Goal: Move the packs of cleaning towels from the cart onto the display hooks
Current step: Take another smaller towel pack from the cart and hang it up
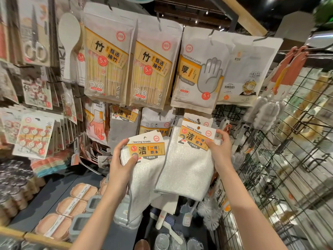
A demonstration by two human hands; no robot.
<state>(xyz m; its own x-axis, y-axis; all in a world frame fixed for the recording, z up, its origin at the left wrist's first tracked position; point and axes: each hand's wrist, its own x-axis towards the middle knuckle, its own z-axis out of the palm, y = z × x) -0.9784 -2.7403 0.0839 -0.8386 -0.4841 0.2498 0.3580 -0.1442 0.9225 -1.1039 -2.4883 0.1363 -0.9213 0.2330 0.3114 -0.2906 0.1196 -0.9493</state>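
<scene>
The left hand grips a cleaning-towel pack, a white cloth edged in grey under a white-and-yellow header card. The right hand pinches the card of a second pack (same cloth, same label), held up beside the first before the display rack. Below, lidded grey boxes sit on the shelf.

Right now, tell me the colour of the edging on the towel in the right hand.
Grey edging on a white towel, clearest in the head view.
</scene>
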